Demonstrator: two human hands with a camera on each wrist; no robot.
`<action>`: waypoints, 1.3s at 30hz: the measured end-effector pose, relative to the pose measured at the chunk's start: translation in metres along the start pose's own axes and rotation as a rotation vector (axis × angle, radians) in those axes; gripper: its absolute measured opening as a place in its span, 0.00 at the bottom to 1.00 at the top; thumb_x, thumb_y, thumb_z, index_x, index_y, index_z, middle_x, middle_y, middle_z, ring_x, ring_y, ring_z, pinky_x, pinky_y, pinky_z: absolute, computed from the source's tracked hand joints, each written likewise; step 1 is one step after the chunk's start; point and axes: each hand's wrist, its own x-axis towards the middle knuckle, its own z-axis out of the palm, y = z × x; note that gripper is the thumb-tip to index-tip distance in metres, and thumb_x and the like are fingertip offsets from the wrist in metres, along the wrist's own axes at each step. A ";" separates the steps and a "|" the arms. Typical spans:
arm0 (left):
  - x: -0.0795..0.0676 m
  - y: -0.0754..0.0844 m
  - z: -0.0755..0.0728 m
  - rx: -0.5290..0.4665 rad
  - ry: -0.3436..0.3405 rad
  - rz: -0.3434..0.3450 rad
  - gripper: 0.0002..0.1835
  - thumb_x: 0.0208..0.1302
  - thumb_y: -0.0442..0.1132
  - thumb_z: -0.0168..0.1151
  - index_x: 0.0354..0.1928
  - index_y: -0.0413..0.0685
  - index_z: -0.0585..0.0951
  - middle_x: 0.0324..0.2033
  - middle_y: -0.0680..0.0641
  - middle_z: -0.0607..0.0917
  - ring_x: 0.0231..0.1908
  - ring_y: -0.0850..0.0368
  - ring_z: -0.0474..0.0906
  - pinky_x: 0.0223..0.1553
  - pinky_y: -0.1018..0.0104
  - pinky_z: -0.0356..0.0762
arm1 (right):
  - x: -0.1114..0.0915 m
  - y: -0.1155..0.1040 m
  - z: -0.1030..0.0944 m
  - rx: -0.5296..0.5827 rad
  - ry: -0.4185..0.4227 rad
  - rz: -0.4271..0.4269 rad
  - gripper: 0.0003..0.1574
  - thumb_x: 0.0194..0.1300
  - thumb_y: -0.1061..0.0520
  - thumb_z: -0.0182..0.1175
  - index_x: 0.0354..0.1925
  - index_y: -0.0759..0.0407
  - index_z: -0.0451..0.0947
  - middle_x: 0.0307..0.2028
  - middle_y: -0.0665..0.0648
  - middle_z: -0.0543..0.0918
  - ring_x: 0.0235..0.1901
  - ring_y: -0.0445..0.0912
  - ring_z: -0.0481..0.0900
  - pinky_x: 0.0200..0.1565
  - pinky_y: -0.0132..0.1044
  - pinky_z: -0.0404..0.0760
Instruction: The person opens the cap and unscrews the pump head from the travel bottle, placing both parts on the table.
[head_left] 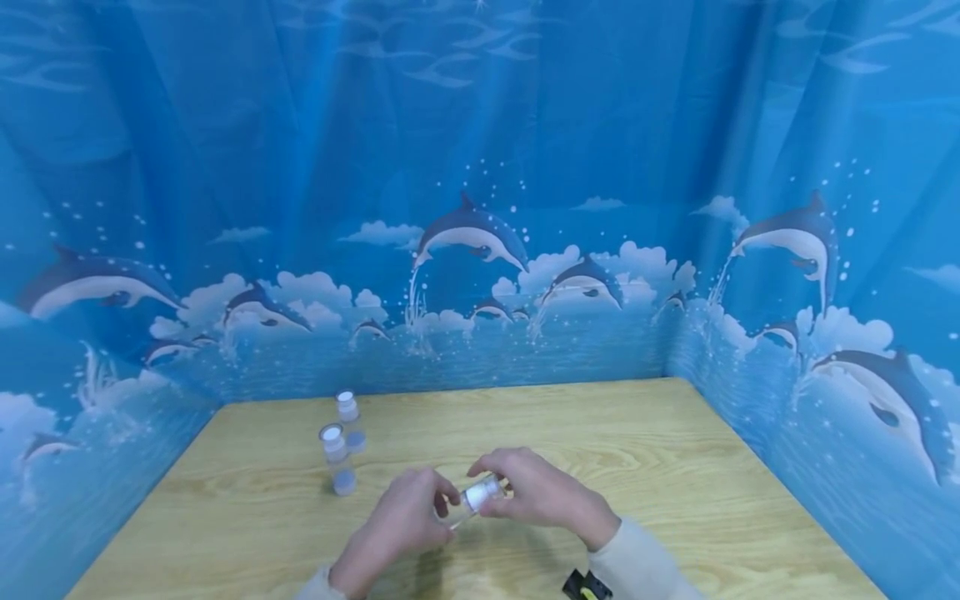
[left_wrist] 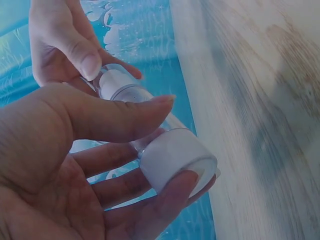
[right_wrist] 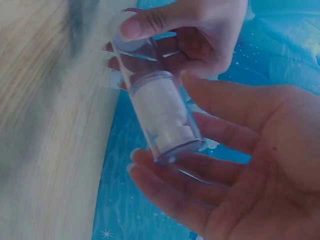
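A small clear pump bottle (head_left: 480, 493) with a white pump head under a clear cap (right_wrist: 165, 117) is held tilted between both hands, over the near part of the table. My left hand (head_left: 408, 510) grips its lower end, thumb along the clear body and fingers around the white base (left_wrist: 172, 155). At the capped end, my right hand (head_left: 542, 492) holds the clear cap between thumb and fingers. In the right wrist view, the white pump head shows through the cap wall.
Two similar clear bottles with white tops, one nearer (head_left: 337, 458) and one farther (head_left: 349, 421), stand upright on the left of the wooden table (head_left: 637, 467). A blue dolphin-print curtain (head_left: 600, 167) encloses the back and sides. A black-and-yellow object (head_left: 587, 586) lies by the right sleeve.
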 end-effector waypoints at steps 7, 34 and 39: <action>0.000 0.003 -0.002 -0.013 -0.023 -0.012 0.19 0.42 0.33 0.80 0.42 0.46 0.89 0.29 0.50 0.88 0.30 0.58 0.80 0.31 0.61 0.83 | 0.002 -0.001 0.007 0.000 -0.007 -0.030 0.19 0.65 0.58 0.70 0.54 0.59 0.84 0.47 0.53 0.90 0.41 0.33 0.83 0.43 0.24 0.82; 0.000 0.002 0.001 0.028 -0.021 -0.051 0.19 0.43 0.35 0.80 0.42 0.50 0.89 0.30 0.54 0.87 0.30 0.59 0.79 0.33 0.62 0.81 | 0.003 0.004 0.010 0.023 0.023 -0.078 0.18 0.63 0.62 0.70 0.52 0.58 0.87 0.46 0.55 0.92 0.40 0.34 0.86 0.41 0.21 0.82; 0.000 0.002 0.001 0.010 -0.028 -0.053 0.19 0.43 0.33 0.80 0.41 0.50 0.89 0.30 0.54 0.87 0.30 0.59 0.79 0.33 0.62 0.82 | 0.003 0.001 0.011 0.015 0.018 -0.084 0.18 0.63 0.61 0.70 0.52 0.58 0.87 0.46 0.55 0.92 0.39 0.34 0.86 0.41 0.21 0.82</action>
